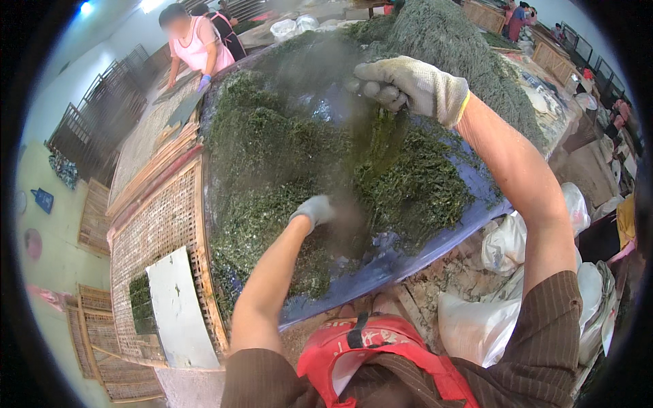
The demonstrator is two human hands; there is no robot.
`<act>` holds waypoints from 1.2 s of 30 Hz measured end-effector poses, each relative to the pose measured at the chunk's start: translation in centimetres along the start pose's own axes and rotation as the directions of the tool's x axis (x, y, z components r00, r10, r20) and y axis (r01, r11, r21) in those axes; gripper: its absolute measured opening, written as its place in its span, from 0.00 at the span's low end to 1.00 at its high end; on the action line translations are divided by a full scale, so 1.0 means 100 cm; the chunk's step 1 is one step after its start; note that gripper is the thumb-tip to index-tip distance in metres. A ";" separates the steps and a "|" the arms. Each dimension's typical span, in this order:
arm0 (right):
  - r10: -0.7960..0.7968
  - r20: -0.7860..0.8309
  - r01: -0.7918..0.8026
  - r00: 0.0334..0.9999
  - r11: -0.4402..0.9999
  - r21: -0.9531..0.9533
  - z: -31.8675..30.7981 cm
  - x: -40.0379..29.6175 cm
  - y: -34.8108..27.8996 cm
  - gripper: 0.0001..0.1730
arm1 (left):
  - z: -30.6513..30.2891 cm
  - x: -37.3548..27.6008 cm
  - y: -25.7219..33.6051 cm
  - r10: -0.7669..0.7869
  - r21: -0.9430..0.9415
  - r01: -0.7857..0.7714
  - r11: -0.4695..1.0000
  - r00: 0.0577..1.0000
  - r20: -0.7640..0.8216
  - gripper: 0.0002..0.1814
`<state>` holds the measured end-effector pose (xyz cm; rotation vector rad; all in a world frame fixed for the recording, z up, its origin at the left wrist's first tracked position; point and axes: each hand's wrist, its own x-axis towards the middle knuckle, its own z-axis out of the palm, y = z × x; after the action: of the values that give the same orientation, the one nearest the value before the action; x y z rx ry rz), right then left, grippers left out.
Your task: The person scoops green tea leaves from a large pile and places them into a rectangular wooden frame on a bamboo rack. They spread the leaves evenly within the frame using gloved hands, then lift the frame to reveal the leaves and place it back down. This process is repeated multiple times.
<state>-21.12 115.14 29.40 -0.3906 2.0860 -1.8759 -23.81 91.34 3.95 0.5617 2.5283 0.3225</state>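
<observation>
A heap of dark green shredded leafy matter, which looks like seaweed point(265, 158), covers a blue plastic sheet point(433, 255) before me. My left hand point(314, 210), in a pale knit glove, is down at the heap; blur hides its fingers. Raised over the far side is my right hand point(408, 89), in a white glove with grey coated fingers. Its fingers are curled, and olive-green strands hang just beneath them. Left of the heap, a white flat board point(178, 306) lies on a woven bamboo rack point(158, 229), partly over a dark green patch point(141, 306).
A person in a pink apron point(196, 46) leans over another woven rack point(148, 137) at the far left. A tall grey-green heap point(449, 51) rises behind my right hand. White sacks point(479, 324) stand by my right side. Slatted frames point(97, 112) line the left wall.
</observation>
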 end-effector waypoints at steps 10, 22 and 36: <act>0.169 -0.091 -0.172 0.981 0.985 -0.028 0.080 -0.021 0.006 0.17 | -0.111 -0.108 0.065 0.472 -0.447 -0.731 0.516 0.678 -0.563 0.45; 0.263 -0.208 -0.309 0.942 0.922 -0.235 0.240 -0.110 -0.022 0.15 | -0.025 -0.168 -0.028 0.677 -0.837 -0.537 0.105 0.655 -0.335 0.12; 0.448 0.318 -0.520 0.835 0.833 0.190 0.417 -0.061 0.062 0.12 | 0.019 -0.426 -0.221 0.079 -0.734 -0.108 0.670 0.994 -0.074 0.14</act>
<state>1.28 80.25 19.51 -0.0215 1.5391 -1.6538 3.05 52.78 13.81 0.3442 2.1229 1.3341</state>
